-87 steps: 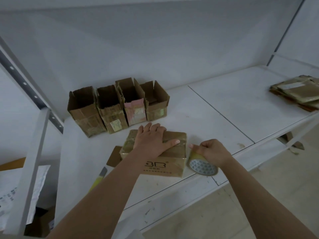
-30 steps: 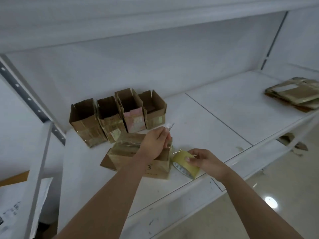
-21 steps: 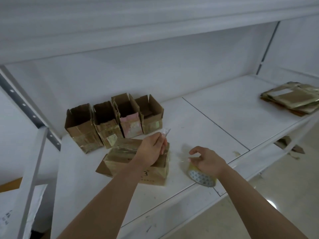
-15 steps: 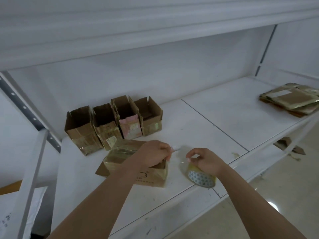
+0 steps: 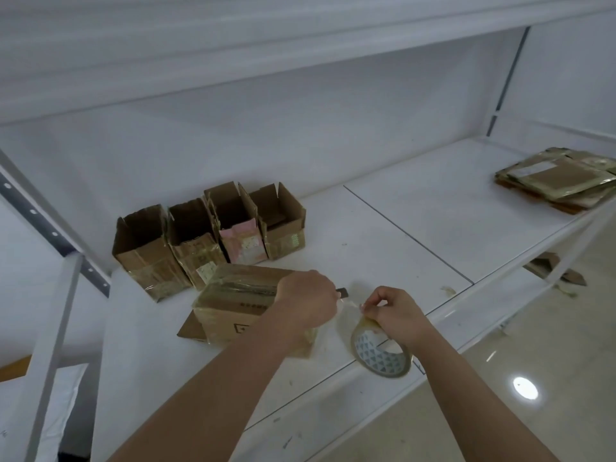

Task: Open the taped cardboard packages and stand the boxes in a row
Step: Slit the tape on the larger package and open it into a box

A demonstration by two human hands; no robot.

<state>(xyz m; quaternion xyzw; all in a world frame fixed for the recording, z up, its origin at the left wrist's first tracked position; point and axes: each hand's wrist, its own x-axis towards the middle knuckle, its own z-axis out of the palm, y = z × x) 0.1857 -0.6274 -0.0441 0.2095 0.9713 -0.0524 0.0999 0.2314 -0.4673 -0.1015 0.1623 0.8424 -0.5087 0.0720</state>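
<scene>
- A white metal shelf (image 5: 416, 208) fills the view, a seam dividing its surface.
- Another shelf board (image 5: 233, 51) runs overhead.
- A perforated upright (image 5: 50, 228) stands at left.
- The glossy pale floor (image 5: 550, 378) reflects a bright spot, probably a ceiling lamp.

Two bare forearms, no sleeves in view, left hand (image 5: 308, 300), right hand (image 5: 395, 310), short plain fingernails
</scene>
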